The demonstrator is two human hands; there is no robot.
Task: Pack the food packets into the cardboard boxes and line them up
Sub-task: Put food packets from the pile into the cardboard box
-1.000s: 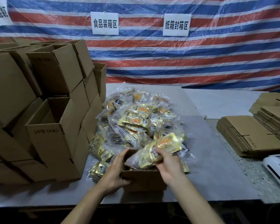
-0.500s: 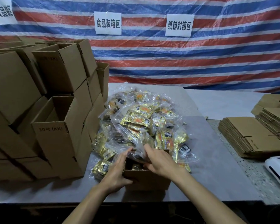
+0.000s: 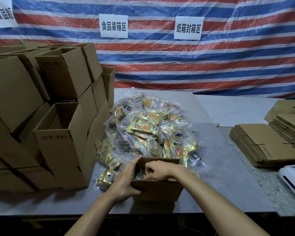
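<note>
Cardboard gripped by left hand [image 3: 126, 182]: left wall of open box [image 3: 157, 191], lower centre. Right hand [image 3: 157, 171] curled down inside it; grasp impossible to tell. Filling step, probably. Food packets [image 3: 148, 130] heaped just behind, centre frame. Next: likely another packet in, then lining up beside stacked boxes [image 3: 58, 147], left of frame.

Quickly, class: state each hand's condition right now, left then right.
Left hand: grips the cardboard box by its left wall.
Right hand: fingers curled inside the box; whether they hold anything cannot be told.
</note>
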